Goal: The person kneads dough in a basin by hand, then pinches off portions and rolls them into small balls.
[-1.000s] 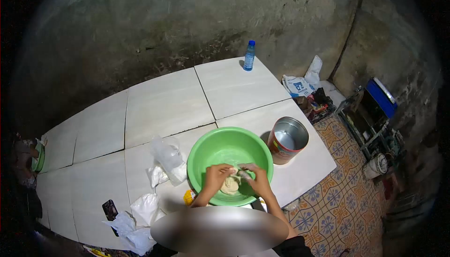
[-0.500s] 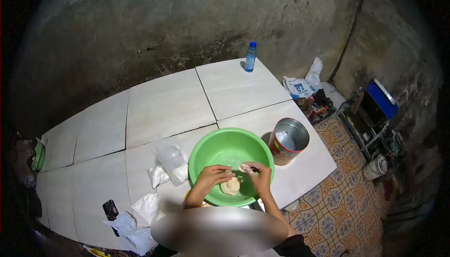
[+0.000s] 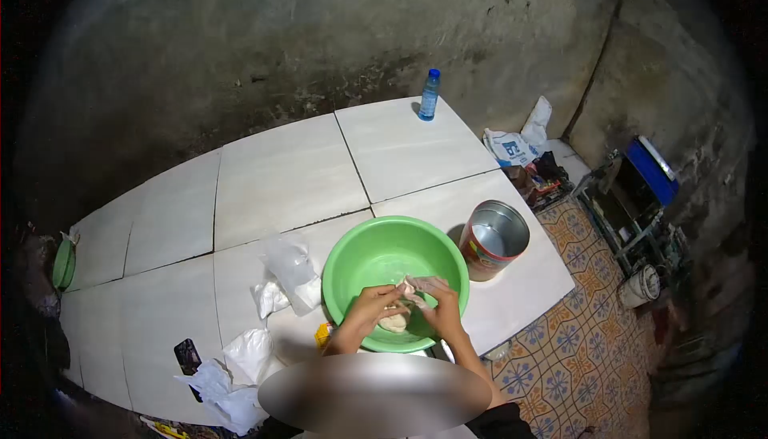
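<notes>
Green basin (image 3: 388, 247) stands on the white tiled table (image 3: 288, 187) in the head view. Inside the basin, at its near side, lies the dough (image 3: 394, 324). Right hand (image 3: 442, 308) pinches a small dough piece (image 3: 407, 285) above it. Left hand (image 3: 370, 311) reaches this piece with bent fingers; if it pinches, I cannot tell. Right of the basin stands an open can (image 3: 483, 259).

Both hands (image 3: 402, 304) over pale dough (image 3: 393, 323) inside a green basin (image 3: 370, 245), open tin (image 3: 486, 255) just beside.
</notes>
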Available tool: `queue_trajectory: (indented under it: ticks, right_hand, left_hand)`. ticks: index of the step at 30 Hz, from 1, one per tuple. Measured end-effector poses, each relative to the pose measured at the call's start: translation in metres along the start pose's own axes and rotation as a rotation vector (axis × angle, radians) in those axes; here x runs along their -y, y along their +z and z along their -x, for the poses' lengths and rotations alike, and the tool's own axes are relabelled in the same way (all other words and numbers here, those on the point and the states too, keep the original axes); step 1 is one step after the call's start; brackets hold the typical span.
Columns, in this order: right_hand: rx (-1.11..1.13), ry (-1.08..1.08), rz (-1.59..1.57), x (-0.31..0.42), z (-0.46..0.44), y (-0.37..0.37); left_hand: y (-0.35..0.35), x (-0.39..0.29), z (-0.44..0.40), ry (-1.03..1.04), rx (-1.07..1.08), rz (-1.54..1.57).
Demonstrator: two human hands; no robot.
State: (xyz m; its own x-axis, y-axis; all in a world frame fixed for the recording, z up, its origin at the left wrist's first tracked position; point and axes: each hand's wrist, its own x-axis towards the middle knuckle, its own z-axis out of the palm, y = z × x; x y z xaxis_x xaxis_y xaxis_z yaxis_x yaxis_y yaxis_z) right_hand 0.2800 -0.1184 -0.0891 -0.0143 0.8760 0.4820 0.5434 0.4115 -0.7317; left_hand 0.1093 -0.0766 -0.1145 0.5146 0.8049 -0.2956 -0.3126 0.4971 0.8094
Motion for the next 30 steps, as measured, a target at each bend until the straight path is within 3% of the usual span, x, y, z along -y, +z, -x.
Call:
queue_trajectory:
  ticks: [3,8,10,12,17,20,21,26,28,30]
  right_hand:
    - [0.007,-0.023,-0.059,0.0,-0.001,-0.002]
    - [0.008,0.035,0.038,-0.007,0.003,-0.003]
    - [0.014,0.06,0.059,-0.009,0.006,-0.001]
    - [0.008,-0.03,0.078,-0.014,0.006,0.001]
    - [0.221,-0.073,0.271,0.001,0.004,-0.009]
    - [0.189,0.013,0.152,-0.002,0.009,0.002]
    - [0.083,0.021,0.104,0.005,0.008,0.003]
    - [0.011,-0.07,0.237,0.003,0.008,0.002]
    - [-0.024,-0.092,0.278,-0.001,0.01,0.005]
    - [-0.034,-0.07,0.302,-0.001,0.008,0.004]
  left_hand:
    - [-0.002,0.003,-0.004,-0.083,-0.022,0.004]
    - [0.0,0.005,-0.001,-0.045,-0.101,-0.007]
    - [-0.006,0.002,-0.006,-0.076,0.247,0.405]
    - [-0.011,0.002,-0.007,-0.092,0.338,0.311]
    - [-0.015,0.005,-0.01,-0.059,0.197,0.199]
    - [-0.007,0.004,-0.009,-0.048,0.083,0.246]
    - [-0.004,0.006,-0.009,-0.025,0.009,0.219]
    - [0.002,0.017,-0.01,0.026,-0.104,0.144]
    - [0.002,0.013,-0.007,0.022,-0.047,0.103]
    - [-0.003,0.004,-0.005,-0.125,0.292,0.6]
